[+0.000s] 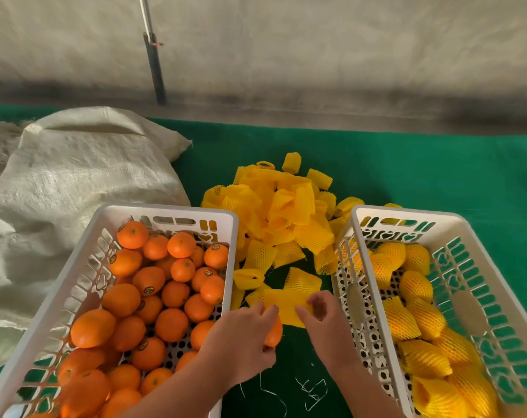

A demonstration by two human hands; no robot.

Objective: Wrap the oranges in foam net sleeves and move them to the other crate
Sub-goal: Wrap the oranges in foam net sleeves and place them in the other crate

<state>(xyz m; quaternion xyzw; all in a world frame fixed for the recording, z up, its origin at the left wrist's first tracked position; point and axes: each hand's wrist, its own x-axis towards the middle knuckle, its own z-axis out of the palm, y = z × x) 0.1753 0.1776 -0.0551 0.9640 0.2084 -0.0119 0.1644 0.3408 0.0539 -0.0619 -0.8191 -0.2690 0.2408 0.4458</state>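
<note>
My left hand [244,336] grips a bare orange [274,334] between the two crates, and its fingertips touch one edge of a yellow foam net sleeve [286,306]. My right hand [319,312] pinches the opposite edge of that same sleeve. The left white crate [105,218] is full of unwrapped oranges [153,297]. Several oranges in yellow sleeves [415,312] lie in the right white crate [455,224].
A loose pile of yellow foam sleeves [283,212] lies on the green cloth [406,164] between and behind the crates. A white woven sack [75,176] sits at the left. White thread scraps [313,390] lie near the front edge. A dark pole [155,67] stands by the wall.
</note>
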